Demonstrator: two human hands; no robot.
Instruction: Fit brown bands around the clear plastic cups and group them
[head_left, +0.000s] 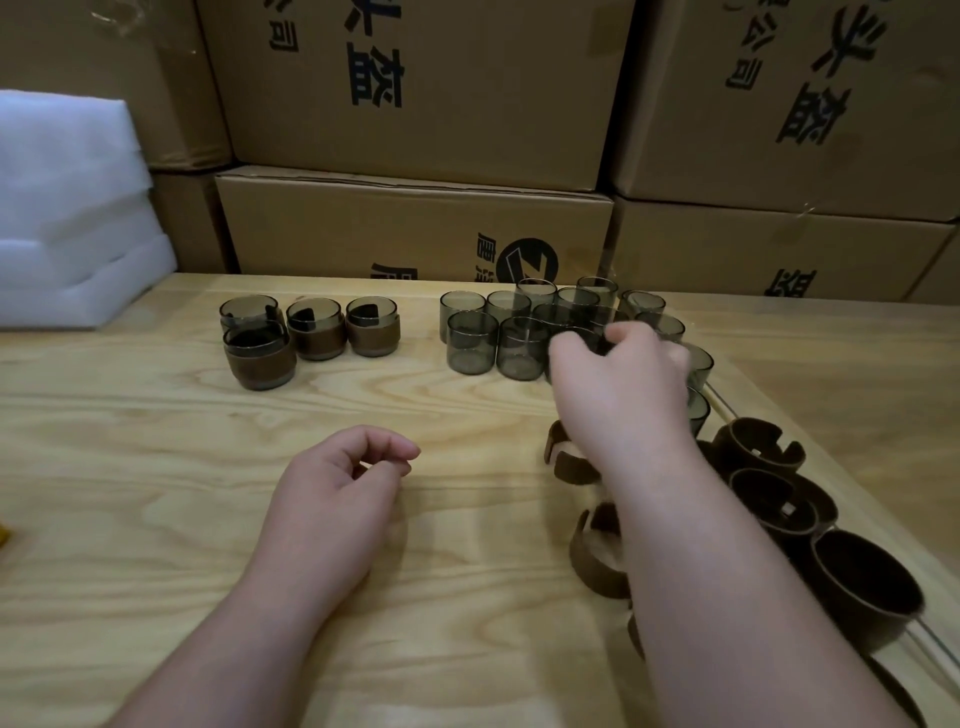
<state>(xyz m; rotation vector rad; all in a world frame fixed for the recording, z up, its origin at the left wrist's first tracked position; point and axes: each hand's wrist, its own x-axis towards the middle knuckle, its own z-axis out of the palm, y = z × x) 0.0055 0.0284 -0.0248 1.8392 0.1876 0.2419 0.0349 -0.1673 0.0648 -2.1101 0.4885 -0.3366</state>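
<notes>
Several bare smoky clear cups (470, 340) stand clustered at the back right of the wooden table (156, 467). My right hand (621, 379) reaches into that cluster, its fingers curled over the rim of one cup, which it mostly hides. Several cups wearing brown bands (317, 335) are grouped at the back left. Loose brown bands (758, 449) lie along the table's right side, some under my right forearm. My left hand (337, 493) rests on the table in the middle, fingers loosely curled and holding nothing.
Stacked cardboard boxes (415, 223) with printed characters form a wall right behind the table. A pile of white foam sheets (67, 208) sits at the back left. The table's right edge runs diagonally past the bands.
</notes>
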